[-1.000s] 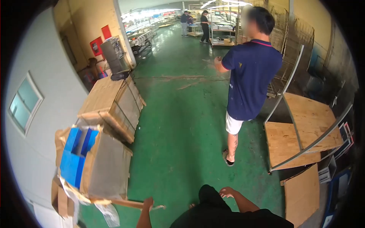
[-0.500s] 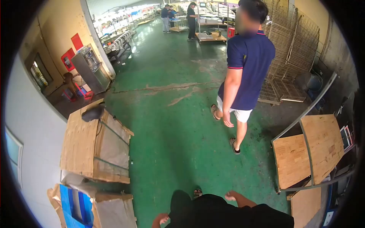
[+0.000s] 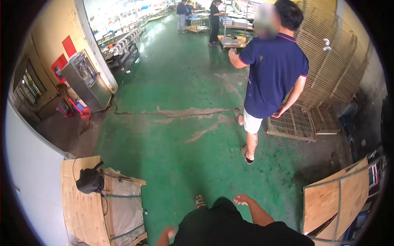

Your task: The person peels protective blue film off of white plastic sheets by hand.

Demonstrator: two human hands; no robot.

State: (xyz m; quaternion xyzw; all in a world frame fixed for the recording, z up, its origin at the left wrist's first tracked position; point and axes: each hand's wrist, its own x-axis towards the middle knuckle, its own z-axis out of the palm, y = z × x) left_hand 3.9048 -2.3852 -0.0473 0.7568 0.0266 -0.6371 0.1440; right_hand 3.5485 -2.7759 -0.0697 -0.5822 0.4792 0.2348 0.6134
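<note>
My right hand [image 3: 241, 199] hangs in front of my black shirt over the green floor, its fingers loosely bent and partly apart, with nothing in it. Low at the bottom edge, my left hand [image 3: 169, 232] is smeared by motion, so its fingers cannot be made out. Neither hand touches anything that I can see. Nearest to the left hand is a wooden crate [image 3: 84, 207] with a black bag [image 3: 90, 179] on top. One of my sandalled feet [image 3: 199, 201] shows on the floor.
A person in a navy polo shirt [image 3: 273, 78] walks ahead on the right. Wire mesh racks [image 3: 328, 61] stand beyond them, and wooden panels [image 3: 322, 205] lean at the lower right. A metal cabinet [image 3: 88, 82] is at left. People and a shelf cart [image 3: 233, 41] are farther back.
I have moved forward: the crate, panels and floor crack sit lower in view. The person ahead has stepped on and raised their left forearm. My right hand has swung slightly forward.
</note>
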